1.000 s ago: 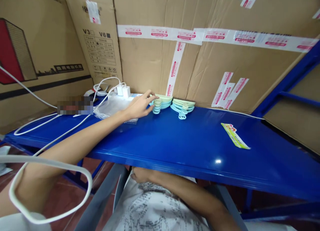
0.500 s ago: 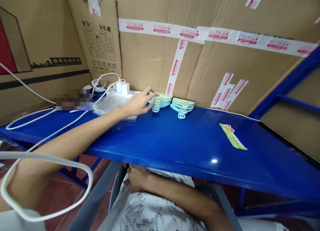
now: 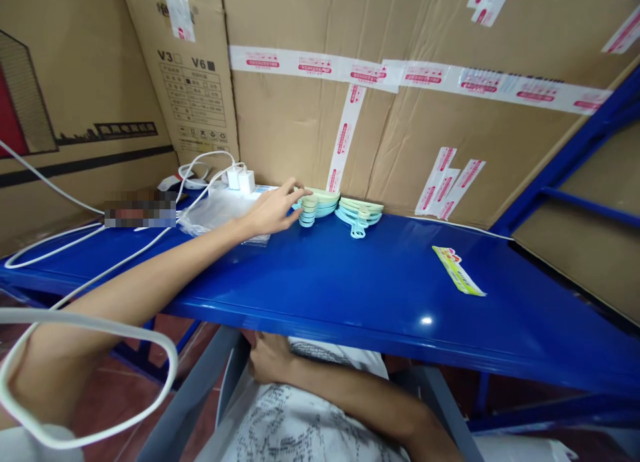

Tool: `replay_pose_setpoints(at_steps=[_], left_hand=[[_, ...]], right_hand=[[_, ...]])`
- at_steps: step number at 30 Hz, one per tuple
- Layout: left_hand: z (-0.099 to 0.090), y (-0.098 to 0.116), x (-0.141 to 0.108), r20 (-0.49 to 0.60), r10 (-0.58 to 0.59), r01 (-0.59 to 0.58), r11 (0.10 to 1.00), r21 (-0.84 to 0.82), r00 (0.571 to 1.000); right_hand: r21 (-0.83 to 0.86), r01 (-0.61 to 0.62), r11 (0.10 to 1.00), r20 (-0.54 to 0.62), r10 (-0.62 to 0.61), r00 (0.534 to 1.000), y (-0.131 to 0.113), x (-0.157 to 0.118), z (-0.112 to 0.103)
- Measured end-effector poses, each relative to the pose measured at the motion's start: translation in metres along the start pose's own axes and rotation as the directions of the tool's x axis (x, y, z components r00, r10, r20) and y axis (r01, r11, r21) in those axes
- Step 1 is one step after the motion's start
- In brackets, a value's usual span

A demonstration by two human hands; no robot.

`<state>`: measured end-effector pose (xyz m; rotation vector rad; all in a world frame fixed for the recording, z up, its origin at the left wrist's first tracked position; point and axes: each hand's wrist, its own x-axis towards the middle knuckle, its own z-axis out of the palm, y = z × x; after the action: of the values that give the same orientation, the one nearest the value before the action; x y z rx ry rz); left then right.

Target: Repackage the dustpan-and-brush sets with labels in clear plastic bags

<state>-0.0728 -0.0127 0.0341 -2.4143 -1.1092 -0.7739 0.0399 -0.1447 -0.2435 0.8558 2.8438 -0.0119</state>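
My left hand (image 3: pixel 280 205) reaches over the blue table, thumb and fingers apart, beside the left end of a stack of pale green and light blue plastic pieces (image 3: pixel 325 205). Whether the fingertips touch the stack is unclear. A second, similar stack (image 3: pixel 359 217) lies just to its right, a light blue looped end pointing toward me. Under my left wrist and forearm are clear plastic bags (image 3: pixel 215 207). Down in my lap, below the table's front edge, rests my right hand (image 3: pixel 271 359); its fingers are partly hidden.
White chargers (image 3: pixel 241 180) and cables stand behind the bags. A white cable loop (image 3: pixel 170 362) hangs close by my left arm. The green and white packet (image 3: pixel 457 270) lies on the table (image 3: pixel 320 282) at right. Cardboard (image 3: pixel 280 122) walls the back; a blue frame (image 3: pixel 550 162) rises at right.
The view has shifted slightly, moving the table items a little left in the picture. My left hand stays by the stack, and my right hand remains in my lap.
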Motion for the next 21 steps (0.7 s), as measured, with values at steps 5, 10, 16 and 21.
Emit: replay_pose_setpoints(at_steps=[5,10,16,21], left_hand=[[0.001,-0.001,0.0,-0.011,0.002,-0.002,1.0,-0.025,1.0],[0.0,0.002,0.0,0.003,-0.004,0.004,1.0,-0.019,1.0],[0.0,0.0,0.0,0.003,-0.001,0.001,0.999,-0.04,1.0],[0.0,-0.001,0.0,-0.008,-0.008,0.007,0.998,-0.063,1.0]], right_hand=[[-0.049,-0.005,0.999,0.019,0.005,1.0,-0.001,0.006,0.001],[-0.021,0.036,0.999,0.041,-0.036,0.999,-0.004,0.0,0.001],[-0.003,-0.016,1.0,-0.134,0.016,0.991,0.0,-0.009,0.002],[-0.005,-0.058,0.998,-0.069,0.058,0.996,-0.003,0.0,0.002]])
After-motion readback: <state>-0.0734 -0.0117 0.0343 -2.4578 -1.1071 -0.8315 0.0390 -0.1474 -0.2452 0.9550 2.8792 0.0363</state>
